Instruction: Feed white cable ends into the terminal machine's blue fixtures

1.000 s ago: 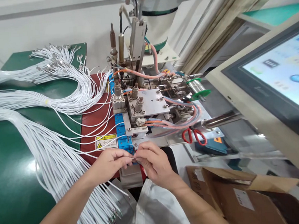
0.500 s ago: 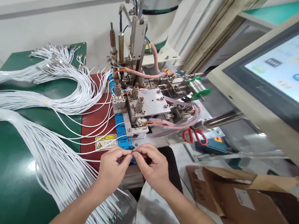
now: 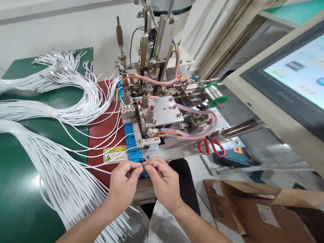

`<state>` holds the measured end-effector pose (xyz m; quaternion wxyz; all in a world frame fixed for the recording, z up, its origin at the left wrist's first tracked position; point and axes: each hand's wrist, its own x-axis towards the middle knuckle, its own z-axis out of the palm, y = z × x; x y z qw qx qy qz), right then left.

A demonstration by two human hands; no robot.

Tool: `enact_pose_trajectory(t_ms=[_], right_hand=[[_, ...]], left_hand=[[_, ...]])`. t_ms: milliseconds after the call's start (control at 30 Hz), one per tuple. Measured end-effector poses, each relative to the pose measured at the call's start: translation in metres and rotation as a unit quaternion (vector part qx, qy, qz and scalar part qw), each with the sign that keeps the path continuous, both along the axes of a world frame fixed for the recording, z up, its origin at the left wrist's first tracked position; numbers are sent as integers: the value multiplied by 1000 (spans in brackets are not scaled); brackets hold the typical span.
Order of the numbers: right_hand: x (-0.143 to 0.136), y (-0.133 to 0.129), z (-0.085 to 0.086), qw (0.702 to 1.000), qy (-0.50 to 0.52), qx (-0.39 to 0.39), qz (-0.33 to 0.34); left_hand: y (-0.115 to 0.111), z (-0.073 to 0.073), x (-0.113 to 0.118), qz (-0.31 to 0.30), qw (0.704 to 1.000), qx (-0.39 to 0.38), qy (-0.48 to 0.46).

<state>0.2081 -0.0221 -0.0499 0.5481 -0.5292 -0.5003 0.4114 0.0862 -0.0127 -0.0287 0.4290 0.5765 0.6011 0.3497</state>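
Both hands meet over the near end of a row of blue clamp blocks (image 3: 130,142) at the machine's left edge. My left hand (image 3: 124,182) pinches a white cable (image 3: 100,171), which runs into it from the bundle at the left. Thumb and forefinger of my right hand (image 3: 166,183) are pressed together at the cable's tip, against the left fingertips. The tip itself is mostly hidden by the fingers. Several other white cables lie across the red mat and end at the blue blocks.
White cable bundles (image 3: 41,161) cover much of the green table (image 3: 13,200). The machine (image 3: 161,112) carries a solder wire spool (image 3: 215,95). Red-handled scissors (image 3: 211,146) lie at its front edge. A touchscreen (image 3: 301,73) juts in at right, above a cardboard box (image 3: 259,215).
The machine's upright slide and rods at the back have shifted right and tilted. My hands stay at nearly the same spot, fingers still pinched together.
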Motion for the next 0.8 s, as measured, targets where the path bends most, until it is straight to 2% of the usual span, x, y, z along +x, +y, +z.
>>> enact_pose_trajectory(t_ms=[333, 633, 800], right_hand=[[4, 6, -1, 1000, 1, -15, 25], [7, 8, 2, 999, -38, -24, 27], [6, 8, -1, 999, -4, -25, 33]], left_hand=[[3, -1, -1, 1, 998, -50, -24], [2, -3, -1, -2, 999, -47, -22], [3, 0, -1, -19, 1000, -20, -15]])
